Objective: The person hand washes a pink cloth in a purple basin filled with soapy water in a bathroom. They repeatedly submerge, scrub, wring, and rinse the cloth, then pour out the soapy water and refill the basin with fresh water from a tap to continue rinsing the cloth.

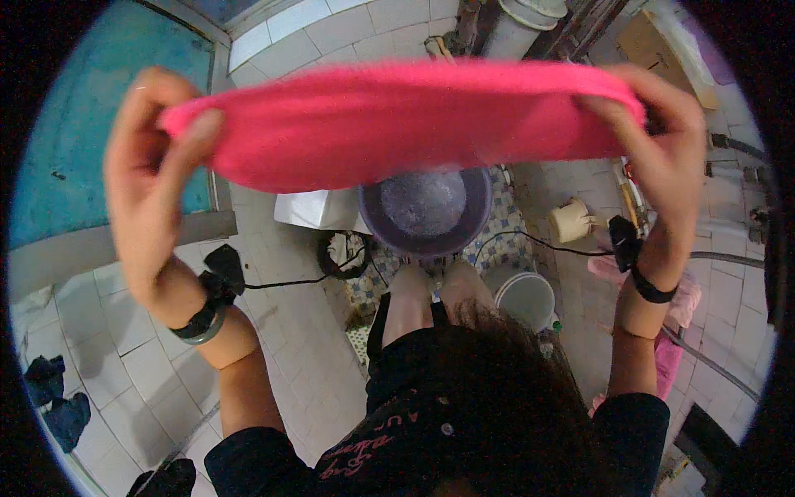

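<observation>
A bright pink cloth (397, 124) is stretched wide in front of me, held up by both hands, its edges slightly blurred. My left hand (157, 149) pinches its left end between thumb and fingers. At the opposite end, my right hand (662, 132) grips the cloth the same way. Beyond and below the cloth stands a purple basin (424, 240), partly hidden by it, with sudsy-looking water (424, 203) inside. Black straps with small dark devices and cables sit on both wrists.
A white box-like object (319, 209) stands left of the basin. To the right are a cream mug (571, 221) and a grey-white bucket (527, 300). Cables run toward both wrists. A teal door panel (108, 132) fills the left; pink fabric (675, 331) hangs at the right; pipes line the right wall.
</observation>
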The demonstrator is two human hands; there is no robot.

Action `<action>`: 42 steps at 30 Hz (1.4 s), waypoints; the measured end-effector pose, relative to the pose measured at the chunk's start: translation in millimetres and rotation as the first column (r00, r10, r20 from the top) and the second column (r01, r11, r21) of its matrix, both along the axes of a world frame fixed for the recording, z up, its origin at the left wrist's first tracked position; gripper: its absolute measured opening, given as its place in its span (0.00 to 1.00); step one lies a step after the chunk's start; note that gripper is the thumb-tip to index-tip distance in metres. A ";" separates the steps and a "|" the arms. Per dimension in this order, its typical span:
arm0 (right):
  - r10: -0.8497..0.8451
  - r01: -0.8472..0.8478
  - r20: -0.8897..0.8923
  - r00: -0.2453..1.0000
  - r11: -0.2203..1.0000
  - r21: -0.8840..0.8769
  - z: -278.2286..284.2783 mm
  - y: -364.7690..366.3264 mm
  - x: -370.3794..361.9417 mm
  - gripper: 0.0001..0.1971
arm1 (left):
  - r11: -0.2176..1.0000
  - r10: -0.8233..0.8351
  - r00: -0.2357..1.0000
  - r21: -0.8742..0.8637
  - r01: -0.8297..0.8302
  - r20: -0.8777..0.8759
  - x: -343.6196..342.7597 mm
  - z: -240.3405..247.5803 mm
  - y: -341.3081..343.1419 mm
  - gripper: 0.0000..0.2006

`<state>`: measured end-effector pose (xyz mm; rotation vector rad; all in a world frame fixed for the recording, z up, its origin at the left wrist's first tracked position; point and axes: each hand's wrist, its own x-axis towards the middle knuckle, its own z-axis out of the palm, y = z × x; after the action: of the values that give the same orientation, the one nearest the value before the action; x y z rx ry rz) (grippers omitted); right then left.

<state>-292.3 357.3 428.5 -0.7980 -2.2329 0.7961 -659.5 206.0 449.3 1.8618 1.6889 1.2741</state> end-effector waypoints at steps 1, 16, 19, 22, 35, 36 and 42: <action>0.023 -0.027 0.085 0.996 0.999 0.035 -18.5 8.2 -7.6 0.08 | 0.988 0.003 0.999 -0.153 0.005 0.053 -0.9 -21.1 1.3 0.07; -0.174 0.428 0.760 0.627 0.892 -0.149 -622.1 -1.4 -130.8 0.14 | 0.504 0.286 0.872 -0.712 -0.490 -0.398 99.6 -652.0 93.8 0.18; -0.148 0.387 0.787 0.598 0.914 -0.122 -676.9 -24.1 -137.2 0.28 | 0.524 0.244 0.732 -0.549 -0.652 -0.636 142.0 -700.3 103.3 0.23; -0.221 0.319 0.764 0.607 0.948 0.020 -716.4 -21.9 -133.5 0.26 | 0.469 0.173 0.688 -0.556 -0.687 -0.705 145.2 -728.9 106.7 0.25; -0.053 0.504 0.659 0.751 0.690 -0.519 -683.8 52.0 -122.3 0.22 | 0.388 0.456 0.861 -0.820 -0.420 -0.226 105.0 -702.8 140.8 0.15; -0.128 0.551 0.611 0.781 0.602 -0.578 -672.8 45.7 -116.1 0.23 | 0.432 0.503 0.838 -0.779 -0.454 -0.210 108.2 -690.1 129.2 0.15; -0.581 0.735 0.527 0.620 0.666 -0.131 -679.0 -26.0 -107.9 0.24 | 0.411 0.577 0.706 -0.601 -0.685 -0.410 158.8 -677.4 80.3 0.21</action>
<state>-400.1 331.3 -250.5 -2.0282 -1.8893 0.6480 -500.6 286.3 -228.1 0.8223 2.6175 0.4472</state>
